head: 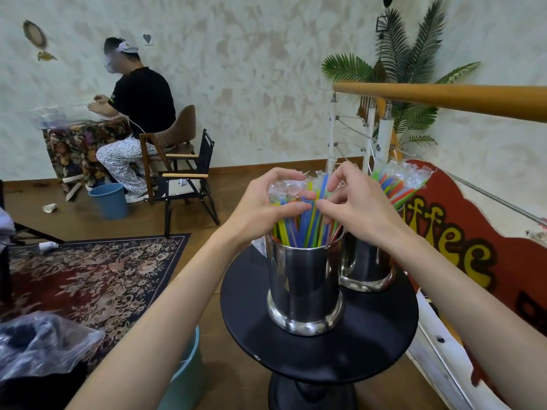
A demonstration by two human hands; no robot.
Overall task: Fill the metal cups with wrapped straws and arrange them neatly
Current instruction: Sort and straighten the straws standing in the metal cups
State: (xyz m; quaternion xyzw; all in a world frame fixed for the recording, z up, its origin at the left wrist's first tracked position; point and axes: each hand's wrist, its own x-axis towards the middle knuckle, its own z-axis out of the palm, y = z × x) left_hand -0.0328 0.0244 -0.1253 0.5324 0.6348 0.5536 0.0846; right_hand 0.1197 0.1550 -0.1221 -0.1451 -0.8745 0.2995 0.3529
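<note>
Two shiny metal cups stand on a small round black table (370,347). The near cup (306,279) holds a thick bunch of coloured wrapped straws (302,226). My left hand (263,205) and my right hand (358,205) are cupped around the upper part of that bunch from either side, with fingertips pressed into the straws. The far cup (365,267) stands behind and to the right, partly hidden by my right wrist, and its own wrapped straws (399,184) fan out to the right.
A red "coffee" sign (461,258) and a stair rail with a wooden handrail (444,99) stand right of the table. A teal bucket (189,377) sits by the table base, a patterned rug (97,273) lies left, a plastic bag (38,347) at lower left. A seated person (139,113) works far left.
</note>
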